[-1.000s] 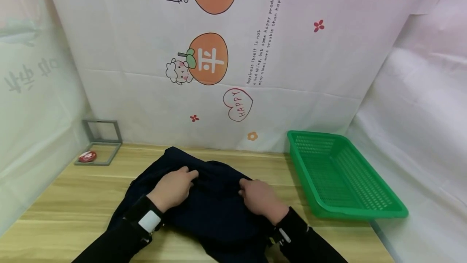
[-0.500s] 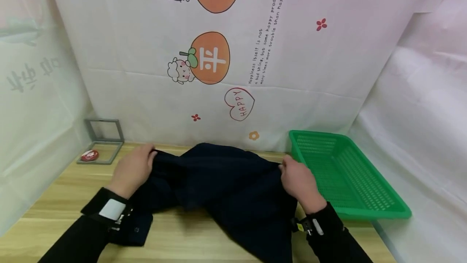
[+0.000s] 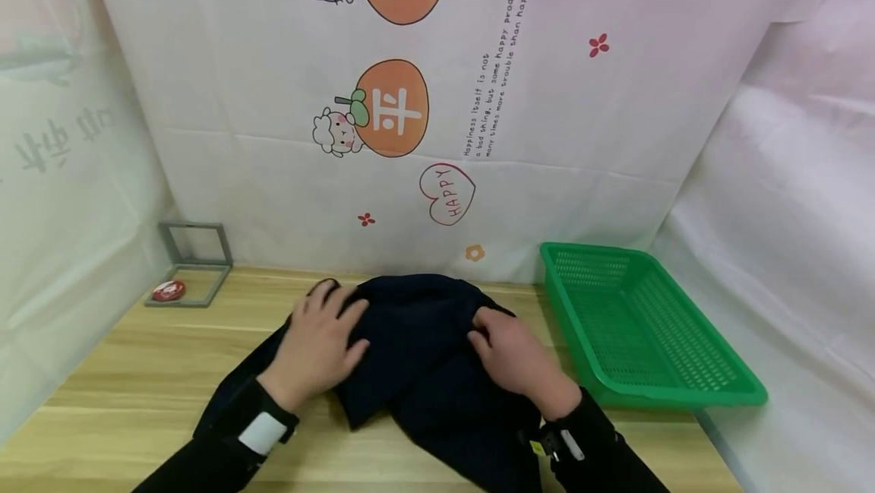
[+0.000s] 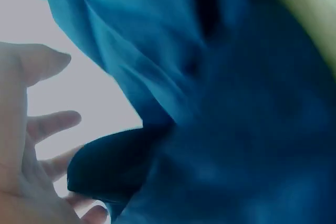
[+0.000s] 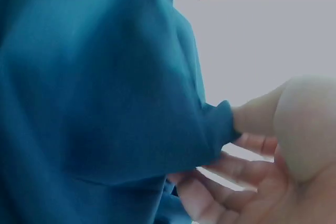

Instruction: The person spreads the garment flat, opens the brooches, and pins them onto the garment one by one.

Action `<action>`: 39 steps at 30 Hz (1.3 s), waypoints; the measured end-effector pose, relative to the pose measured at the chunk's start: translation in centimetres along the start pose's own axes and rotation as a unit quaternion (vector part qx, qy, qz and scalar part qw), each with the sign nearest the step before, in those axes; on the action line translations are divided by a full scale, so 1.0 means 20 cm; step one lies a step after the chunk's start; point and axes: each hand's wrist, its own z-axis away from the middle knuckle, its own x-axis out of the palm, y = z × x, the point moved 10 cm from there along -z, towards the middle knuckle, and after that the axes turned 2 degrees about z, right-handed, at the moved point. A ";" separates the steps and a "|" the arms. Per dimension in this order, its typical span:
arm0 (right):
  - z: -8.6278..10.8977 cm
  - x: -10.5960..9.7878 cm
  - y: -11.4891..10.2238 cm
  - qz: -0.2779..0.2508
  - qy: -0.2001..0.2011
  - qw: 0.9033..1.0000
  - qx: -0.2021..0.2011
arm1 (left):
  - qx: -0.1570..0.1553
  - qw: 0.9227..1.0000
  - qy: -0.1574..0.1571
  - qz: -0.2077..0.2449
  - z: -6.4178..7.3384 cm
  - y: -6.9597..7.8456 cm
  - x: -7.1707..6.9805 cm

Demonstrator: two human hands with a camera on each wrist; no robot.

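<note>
A dark navy garment [image 3: 417,341] lies bunched across the middle of the wooden table, one part trailing toward the front edge. On its left side is my left hand [image 3: 317,345], fingers spread and relaxed over the cloth. In the left wrist view the thumb and fingers of the left hand [image 4: 31,124] stand apart, the fingertips close to a fold. My right hand [image 3: 513,349] pinches the garment at its upper right. The right wrist view shows a bit of cloth [image 5: 220,124] caught between thumb and fingers of the right hand [image 5: 252,161].
A green perforated basket [image 3: 656,326] stands on the right of the table [image 3: 123,371]. At the back left is a grey hinged frame [image 3: 198,250] with a small red round item [image 3: 168,291] on it. White printed sheets [image 3: 273,197] enclose the table behind and at the sides.
The hands spread apart with the cloth stretched between them, then came back toward each other. The left hand has let go and opened its fingers; the garment now lies rearranged.
</note>
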 end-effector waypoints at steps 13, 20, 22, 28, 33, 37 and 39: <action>0.06 0.13 -0.29 -0.073 -0.100 0.983 -0.135 | 0.092 0.989 -0.036 0.107 -0.05 0.39 0.08; 0.06 0.14 -0.10 0.079 -0.049 0.996 -0.018 | 0.079 0.984 -0.023 0.161 -0.02 0.33 0.05; 0.06 0.14 -0.03 0.104 -0.031 0.994 0.028 | 0.073 0.981 -0.020 0.177 -0.02 0.31 0.04; 0.04 0.16 0.14 0.110 -0.017 0.987 0.116 | 0.062 0.983 -0.023 0.173 -0.01 0.29 0.06; 0.02 0.14 0.17 0.121 -0.007 0.989 0.089 | 0.040 0.988 -0.022 0.149 -0.02 0.26 0.06; 0.04 0.05 0.24 0.116 0.015 0.986 0.118 | 0.002 0.990 -0.036 0.137 0.00 0.16 0.06; 0.05 -0.01 0.29 0.103 0.026 0.984 0.145 | -0.014 0.992 -0.033 0.125 0.02 0.10 0.04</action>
